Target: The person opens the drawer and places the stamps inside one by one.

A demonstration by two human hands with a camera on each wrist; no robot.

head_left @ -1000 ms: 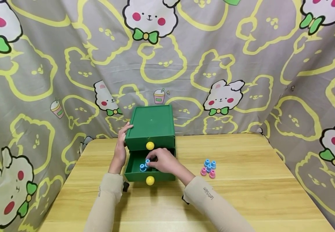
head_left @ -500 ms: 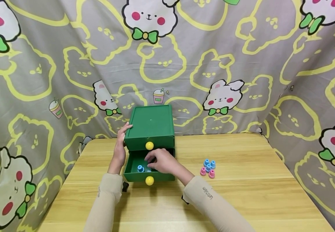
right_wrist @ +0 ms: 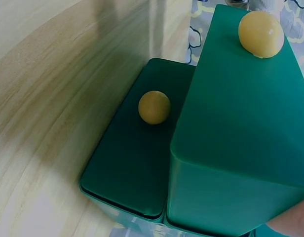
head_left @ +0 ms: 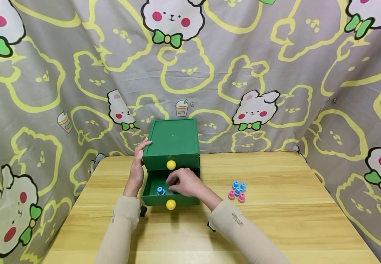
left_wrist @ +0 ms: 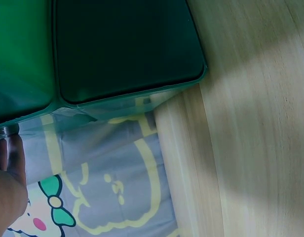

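Observation:
A green two-drawer box (head_left: 172, 137) stands at the back middle of the wooden table (head_left: 276, 220). Its lower drawer (head_left: 150, 200) is pulled out, and one small blue piece (head_left: 160, 190) lies in it at the left. My right hand (head_left: 178, 182) reaches into that drawer with its fingers curled down; what lies under them is hidden. My left hand (head_left: 137, 165) rests flat against the box's left side, fingertips at the top edge. The right wrist view shows both yellow knobs, the lower (right_wrist: 154, 107) and the upper (right_wrist: 261, 33).
A small cluster of blue and pink pieces (head_left: 237, 190) sits on the table right of the box. A patterned cloth (head_left: 259, 73) hangs behind and at both sides. The left wrist view shows the box's dark side (left_wrist: 117, 44) and the table edge (left_wrist: 191, 163).
One second ago my right hand held a second blue piece over the drawer. The hand has sunk lower into the drawer and that piece is now hidden. My left hand has stayed put.

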